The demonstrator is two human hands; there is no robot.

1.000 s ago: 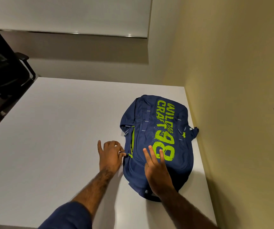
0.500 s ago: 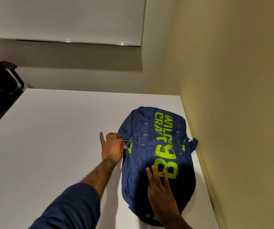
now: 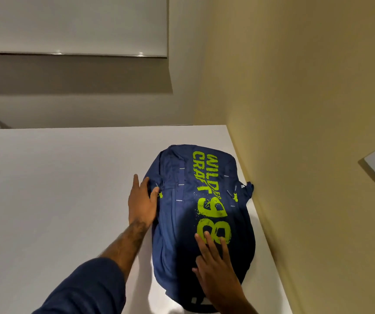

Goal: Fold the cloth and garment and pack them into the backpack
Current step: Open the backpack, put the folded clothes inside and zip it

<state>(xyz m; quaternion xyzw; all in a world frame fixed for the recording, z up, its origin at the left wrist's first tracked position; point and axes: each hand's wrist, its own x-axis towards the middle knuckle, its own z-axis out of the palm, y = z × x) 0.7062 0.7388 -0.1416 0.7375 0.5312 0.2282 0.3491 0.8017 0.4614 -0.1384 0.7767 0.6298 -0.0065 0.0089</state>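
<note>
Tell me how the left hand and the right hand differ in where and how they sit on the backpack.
The left hand sits at the side edge of the backpack, thumb by a green zipper pull; the right hand lies on top, near the person's end. The left hand's fingers stay together, while the right hand's spread, fingertips on the printed "8". Both lie flat and grasp nothing.

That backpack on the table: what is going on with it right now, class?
A person has both bare hands on a navy backpack with green lettering, lying flat on a white table beside a yellow wall. The left hand rests against its side by the zipper; the right hand presses flat on its front. No cloth or garment is in view.
</note>
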